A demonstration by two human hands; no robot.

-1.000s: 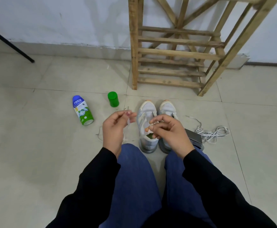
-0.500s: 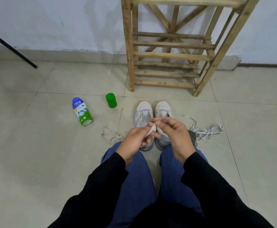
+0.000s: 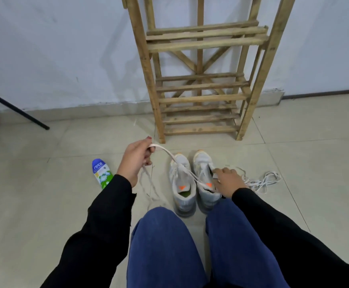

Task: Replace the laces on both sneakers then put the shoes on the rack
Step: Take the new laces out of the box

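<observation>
The left hand (image 3: 137,161) has its grip closed tight round a white lace (image 3: 169,152), fingers curled over it. The slack tail droops from the fist to the floor. Half a second ago both hands were bunched together above the shoes, pinching this lace between them. Since then the left hand has swung up and out to its own side, drawing the lace into a taut line. The right hand (image 3: 228,180) has dropped onto the right sneaker (image 3: 204,173), with its bent fingers hooked over the collar to steady it. Whether it also pinches the lace end cannot be told. The lace runs across the left sneaker (image 3: 181,179) towards that hand, which looks like a length being pulled through, so lacing is in progress and far from finished. Both sneakers stand side by side on the floor, in front of the wooden rack (image 3: 200,84). A loose tangle of laces (image 3: 262,181) lies just beside the right hand, and a bottle (image 3: 102,173) lies near the left sleeve.
</observation>
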